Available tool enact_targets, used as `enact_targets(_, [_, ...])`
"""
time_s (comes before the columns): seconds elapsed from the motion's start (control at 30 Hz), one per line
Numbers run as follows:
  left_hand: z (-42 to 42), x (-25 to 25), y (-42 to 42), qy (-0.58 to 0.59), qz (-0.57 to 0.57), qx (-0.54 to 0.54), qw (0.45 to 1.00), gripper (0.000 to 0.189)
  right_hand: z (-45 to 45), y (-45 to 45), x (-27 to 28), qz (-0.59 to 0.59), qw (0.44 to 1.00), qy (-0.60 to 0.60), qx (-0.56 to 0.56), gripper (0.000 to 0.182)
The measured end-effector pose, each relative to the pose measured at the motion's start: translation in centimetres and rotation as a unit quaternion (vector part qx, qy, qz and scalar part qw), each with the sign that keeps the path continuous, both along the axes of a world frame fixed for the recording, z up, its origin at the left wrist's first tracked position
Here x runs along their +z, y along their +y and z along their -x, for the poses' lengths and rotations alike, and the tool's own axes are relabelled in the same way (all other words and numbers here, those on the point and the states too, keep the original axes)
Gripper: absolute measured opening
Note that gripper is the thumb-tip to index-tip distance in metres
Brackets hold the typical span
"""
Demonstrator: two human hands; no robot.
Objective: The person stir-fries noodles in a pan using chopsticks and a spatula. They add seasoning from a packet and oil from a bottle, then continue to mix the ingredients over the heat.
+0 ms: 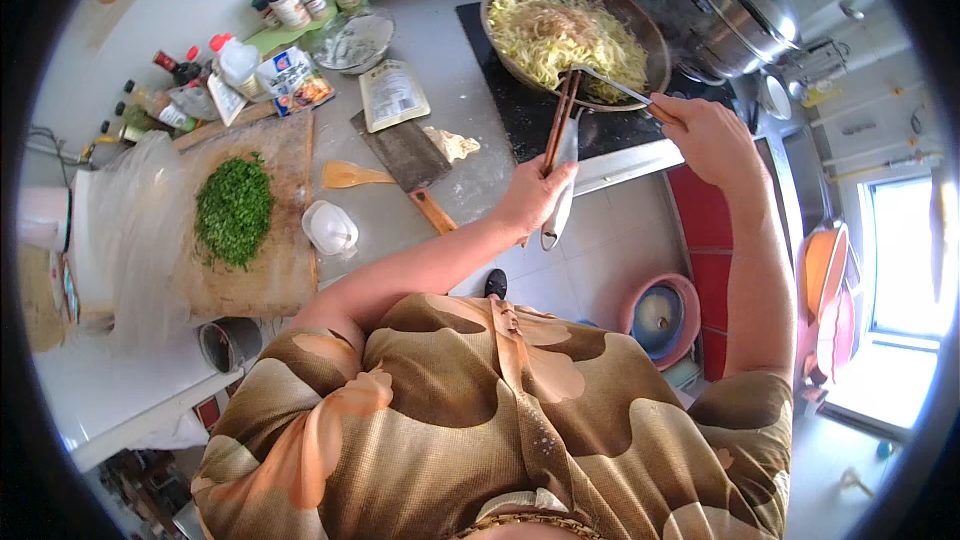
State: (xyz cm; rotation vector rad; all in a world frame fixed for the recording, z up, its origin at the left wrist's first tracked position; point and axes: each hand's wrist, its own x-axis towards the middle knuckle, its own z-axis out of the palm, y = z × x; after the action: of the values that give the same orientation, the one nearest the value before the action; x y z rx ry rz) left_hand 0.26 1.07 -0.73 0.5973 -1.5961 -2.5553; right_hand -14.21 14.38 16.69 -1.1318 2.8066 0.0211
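Note:
A wide frying pan (663, 52) on the black cooktop (517, 124) holds a heap of pale yellow-green shredded food (559, 34) with brownish strands on top. My left hand (531, 193) grips brown chopsticks (564, 116), their tips at the pan's near edge, and lies beside the grey pan handle (559, 217); whether it also holds the handle I cannot tell. In my right hand (709, 139) is a metal utensil with a wooden handle (665, 114). Its shaft runs over the pan's rim into the food, where it meets the chopstick tips; its working end is hidden.
Left are a cleaver (405, 154), a wooden spatula (352, 174), a white container (330, 227) and a cutting board (292, 277) with chopped greens (234, 211). Behind stand a glass bowl (356, 37) and several bottles. A steel steamer pot (739, 7) stands right of the pan; basins (660, 319) are on the floor.

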Motion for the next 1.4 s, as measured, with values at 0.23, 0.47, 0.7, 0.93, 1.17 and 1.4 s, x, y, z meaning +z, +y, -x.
enact_targets(0.23, [0.5, -0.8, 0.6, -0.009, 0.058, 0.022, 0.998, 0.027, 2.8, -3.1, -7.0, 0.033, 0.998, 0.034, -0.047, 0.027])
enact_targets(0.47, [0.3, -0.1, 0.5, -0.016, 0.055, 0.036, 0.998, 0.023, 2.6, -1.0, 0.2, 0.021, 0.995, 0.055, -0.08, 0.028])
enact_targets(0.7, [0.4, -0.4, 0.5, -0.011, 0.028, 0.035, 0.999, 0.024, 0.9, 2.0, 7.9, -0.034, 0.993, 0.095, -0.055, 0.03])
enact_targets(0.93, [0.3, -0.6, 0.6, -0.034, 0.037, 0.015, 0.999, 0.024, 2.4, 1.6, 3.2, -0.092, 0.992, 0.031, -0.079, 0.029])
enact_targets(1.17, [0.4, -0.1, 0.4, -0.026, 0.039, 0.006, 0.999, 0.024, 5.1, -1.0, -4.6, 0.045, 0.994, 0.079, -0.065, 0.025])
enact_targets(1.4, [0.0, -0.3, -0.1, -0.031, 0.03, 0.039, 0.998, 0.021, 1.5, 0.5, -1.1, 0.006, 0.992, 0.062, -0.106, 0.028])
